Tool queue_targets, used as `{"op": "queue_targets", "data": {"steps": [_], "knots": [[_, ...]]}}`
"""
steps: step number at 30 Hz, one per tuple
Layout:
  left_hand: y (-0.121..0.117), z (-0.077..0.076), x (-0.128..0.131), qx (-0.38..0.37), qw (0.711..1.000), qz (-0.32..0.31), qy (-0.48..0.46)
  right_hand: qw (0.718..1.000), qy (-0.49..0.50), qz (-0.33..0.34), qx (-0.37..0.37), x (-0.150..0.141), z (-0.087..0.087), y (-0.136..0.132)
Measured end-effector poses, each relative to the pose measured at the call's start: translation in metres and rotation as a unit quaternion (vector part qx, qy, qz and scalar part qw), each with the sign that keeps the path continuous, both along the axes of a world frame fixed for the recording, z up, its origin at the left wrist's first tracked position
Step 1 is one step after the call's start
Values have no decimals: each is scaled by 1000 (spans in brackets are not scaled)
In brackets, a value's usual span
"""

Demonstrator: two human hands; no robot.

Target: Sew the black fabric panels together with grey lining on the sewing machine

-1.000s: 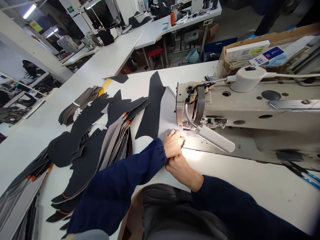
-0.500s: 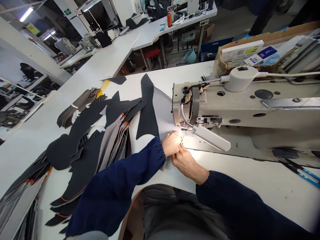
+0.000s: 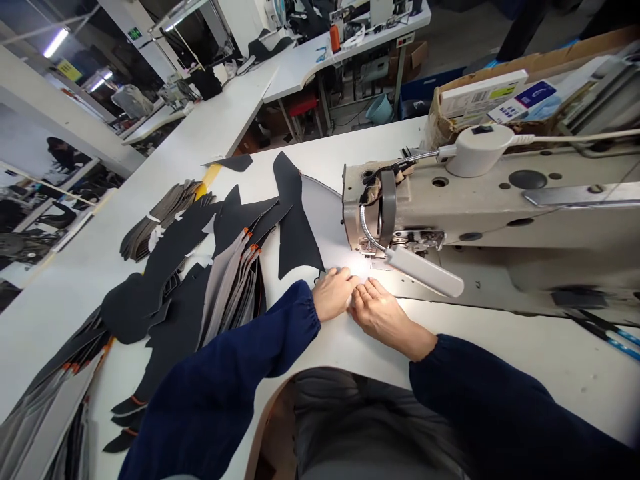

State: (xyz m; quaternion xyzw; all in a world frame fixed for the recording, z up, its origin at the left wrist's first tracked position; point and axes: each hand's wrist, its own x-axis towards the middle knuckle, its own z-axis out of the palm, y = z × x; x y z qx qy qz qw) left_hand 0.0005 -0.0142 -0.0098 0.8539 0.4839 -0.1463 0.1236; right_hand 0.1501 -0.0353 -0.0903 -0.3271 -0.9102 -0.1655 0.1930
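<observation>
1. Long white tables [image 3: 215,127] ran away toward the far end of a crowded sewing room, with more sewing machines and bright ceiling lights beyond them. Nearer, the white work table [image 3: 65,320] stretched across the scene from left to right.
2. At the near left, a pile of long gray and black cut pieces [image 3: 45,413] lay over the table edge. Farther up sat a bundle of brownish-gray strips [image 3: 160,220].
3. Toward the middle lay overlapping black cut pieces [image 3: 185,247], and just right of them was a stack of gray-lined pieces with small orange edges [image 3: 233,287].
4. The left hand [image 3: 334,293], in a navy sleeve [image 3: 240,347], came in from the near left. Its fingers were lightly curled, with the tips at the near end of a curved gray piece [image 3: 323,213]. I could not tell whether they had hold of it.
5. That gray piece lay just under the sewing machine's needle area, touching the black piece [image 3: 295,227] on its left.
6. The right hand [image 3: 383,319], in its own navy sleeve [image 3: 475,400], lay almost flat and open just beside the left hand, holding nothing that I could see.
7. To the right stood the beige sewing machine [image 3: 450,213], with a white bar lamp [image 3: 425,272] shining down beside the needle. Behind it was a cardboard box [image 3: 475,107].
</observation>
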Motion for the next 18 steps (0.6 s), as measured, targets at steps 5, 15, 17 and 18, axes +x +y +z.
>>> {"op": "queue_targets", "data": {"steps": [5,15,17,18], "knots": [[3,-13,6,49,998,-10,-32,999,31,-11,-15,6,-5,8],[-7,-45,0,146,988,9,-56,993,35,-69,-86,21,2,11],[-6,-49,-1,154,987,-9,-48,988,26,-108,-111,23,6,9],[-5,-49,-2,157,987,-16,-42,984,20,-126,-123,24,8,9]]}}
